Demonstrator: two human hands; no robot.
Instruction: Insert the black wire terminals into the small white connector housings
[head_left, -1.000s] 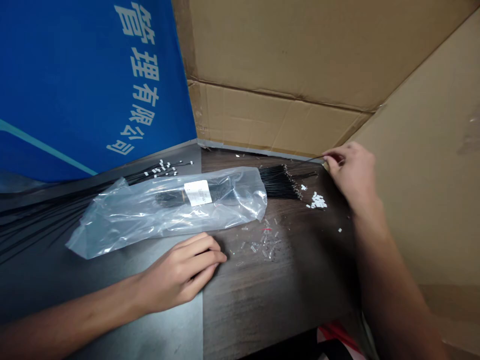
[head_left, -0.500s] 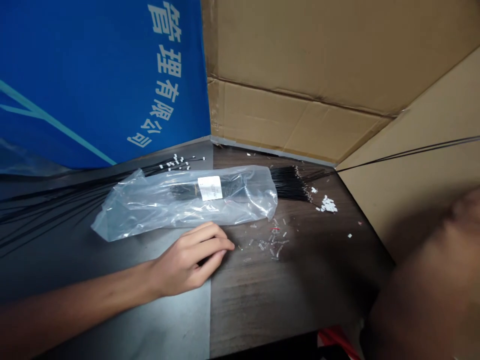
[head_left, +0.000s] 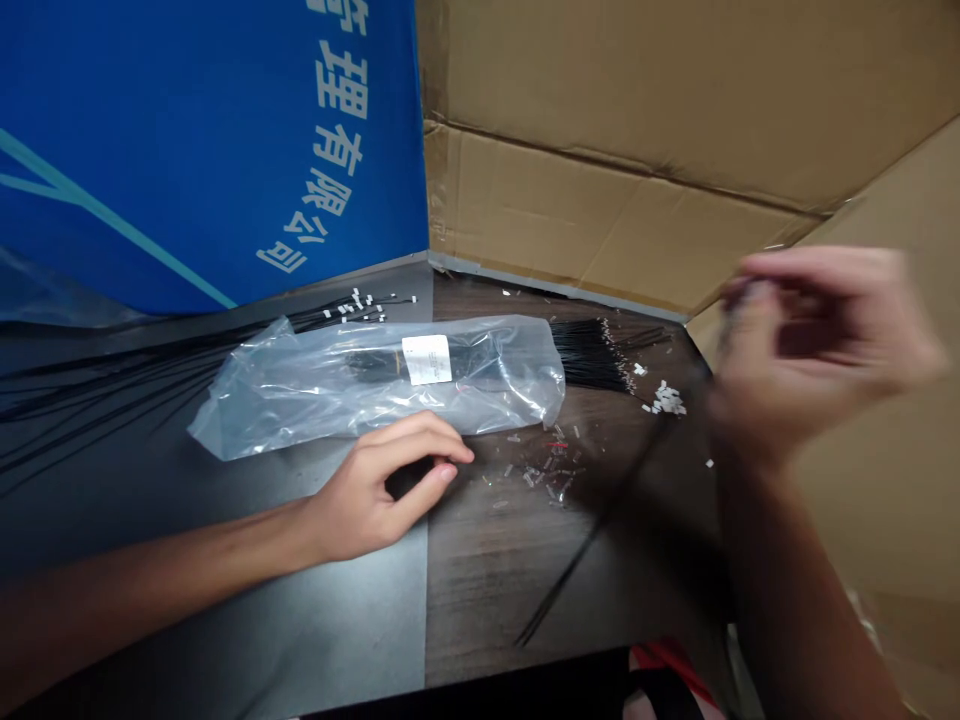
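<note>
My left hand (head_left: 397,480) rests near the front edge of a clear plastic bag (head_left: 300,405), fingers curved, a gap between thumb and forefinger and nothing held. My right hand (head_left: 832,345), blurred, is raised at the right with thumb and fingers pinched on thin black wires (head_left: 589,545). Those wires hang down and left over the table. Inside the bag lies a bundle of black wires (head_left: 589,355), its tips sticking out to the right. A white label (head_left: 427,359) is on the bag.
Small white connectors (head_left: 666,400) lie in a pile at the right, with scattered clear plastic bits (head_left: 551,470) before the bag. More black wires with white ends (head_left: 352,306) lie behind it. A blue panel (head_left: 187,150) and cardboard (head_left: 600,190) enclose the back.
My right hand has come into view from the right, and the wires that stretched off right from the bundle now hang from it. My left thumb has parted from the forefinger.
</note>
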